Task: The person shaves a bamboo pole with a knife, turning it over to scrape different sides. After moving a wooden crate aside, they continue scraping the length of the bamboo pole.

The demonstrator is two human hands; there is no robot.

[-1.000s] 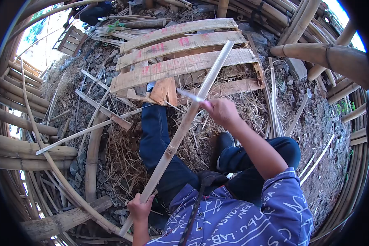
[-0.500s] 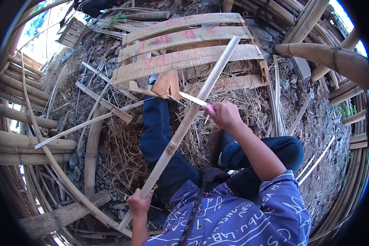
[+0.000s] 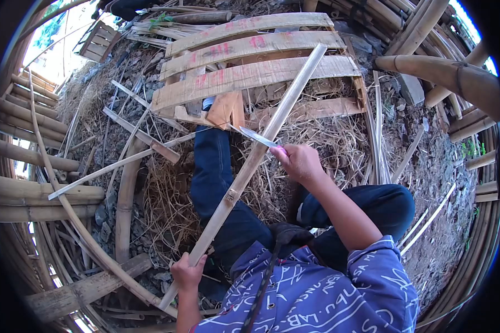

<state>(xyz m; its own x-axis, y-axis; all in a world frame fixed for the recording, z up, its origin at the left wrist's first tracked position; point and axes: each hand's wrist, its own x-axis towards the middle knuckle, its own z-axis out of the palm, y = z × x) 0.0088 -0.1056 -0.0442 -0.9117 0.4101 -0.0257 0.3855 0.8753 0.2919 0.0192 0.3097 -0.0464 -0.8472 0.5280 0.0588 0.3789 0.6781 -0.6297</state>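
Over the past second, the knife [image 3: 258,137] in the right hand [image 3: 301,162] has slid down the split bamboo strip [image 3: 250,167], crossing it nearer the node [image 3: 232,195]. Blurred at first, the knife now shows crisply. The view has shifted too: the slatted wooden pallet [image 3: 255,76] sits higher, and the top edge crops more of another person's dark-clad leg [image 3: 126,8].

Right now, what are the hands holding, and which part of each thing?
The left hand holds a bamboo strip near its lower end, with a bit sticking out below. The right hand holds a knife by its pink handle.
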